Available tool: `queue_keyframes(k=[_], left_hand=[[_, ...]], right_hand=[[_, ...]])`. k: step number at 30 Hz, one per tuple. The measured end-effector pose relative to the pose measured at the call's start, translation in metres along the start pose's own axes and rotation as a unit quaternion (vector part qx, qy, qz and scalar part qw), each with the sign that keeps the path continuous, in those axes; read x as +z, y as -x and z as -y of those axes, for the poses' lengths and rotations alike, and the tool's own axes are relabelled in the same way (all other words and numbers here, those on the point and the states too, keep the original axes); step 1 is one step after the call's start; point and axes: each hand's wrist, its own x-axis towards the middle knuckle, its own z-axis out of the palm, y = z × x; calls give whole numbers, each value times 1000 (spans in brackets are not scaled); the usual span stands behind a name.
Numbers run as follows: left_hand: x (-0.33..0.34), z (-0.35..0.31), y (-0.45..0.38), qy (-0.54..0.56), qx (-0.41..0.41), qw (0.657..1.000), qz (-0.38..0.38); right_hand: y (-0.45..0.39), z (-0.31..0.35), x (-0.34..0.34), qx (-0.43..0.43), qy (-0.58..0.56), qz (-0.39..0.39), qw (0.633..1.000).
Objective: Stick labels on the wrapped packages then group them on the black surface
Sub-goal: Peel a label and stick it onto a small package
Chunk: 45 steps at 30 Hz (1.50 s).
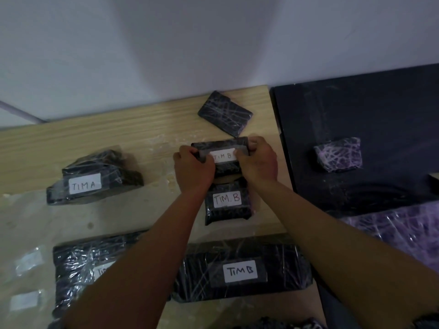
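Observation:
A small black wrapped package (219,146) lies on the wooden table with a white label (223,156) reading "TIM B" on top. My left hand (193,167) grips its left end, and my right hand (257,160) grips its right end, thumbs by the label's edges. Just below sits another package labelled "TIM B" (226,201). A long "TIM B" package (240,271) lies near the front. A "TIM A" package (92,179) sits at the left. An unlabelled package (224,112) lies at the back. One wrapped package (338,154) rests on the black surface (392,110).
A long wrapped package (80,264) lies at the front left, its label partly behind my left arm. Loose label pieces (28,260) sit on plastic film at the left edge. A large wrapped bundle (403,231) lies at the right. A wall backs the table.

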Motion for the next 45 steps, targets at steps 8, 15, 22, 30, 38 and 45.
queue_keyframes(k=[8, 15, 22, 30, 38, 45], left_hand=[[4, -4, -7, 83, -104, 991, -18], [0, -8, -11, 89, -134, 985, -56], [-4, 3, -18, 132, -164, 976, -48], [-8, 5, -13, 144, -125, 981, -31], [-6, 2, -11, 133, -110, 985, -5], [-10, 15, -12, 148, -93, 984, 17]], right_hand=[[-8, 10, 9, 23, 83, 22, 996], [-12, 6, 16, 21, 117, 5, 993], [-17, -7, 8, 5, 66, -1, 998], [-11, -9, 5, 24, 57, -14, 998], [-4, -11, 11, -31, 63, -7, 998], [-4, -14, 11, -44, 82, -4, 996]])
